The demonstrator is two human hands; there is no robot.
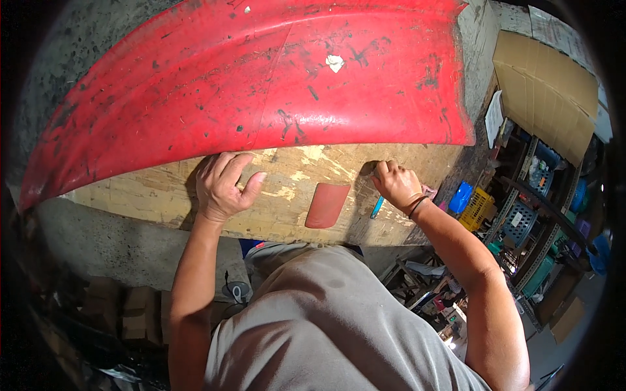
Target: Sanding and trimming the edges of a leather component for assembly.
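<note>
A large red, scuffed curved panel (287,91) lies across the worn plywood board (280,221). My left hand (223,184) rests at its lower edge, fingertips against it and thumb spread. My right hand (394,184) is farther right on the board, fingers curled down around something I cannot make out, a little below the panel. A thin turquoise tool (376,208) lies beside and partly behind that hand. Between my hands, a dull red rectangular piece (327,205) lies flat on the board.
On the right are a cardboard sheet (546,88), metal shelving with blue baskets (520,219), a yellow crate (475,208) and a blue container (460,197). Cardboard boxes (141,309) stand low at the left. My torso is against the board's near edge.
</note>
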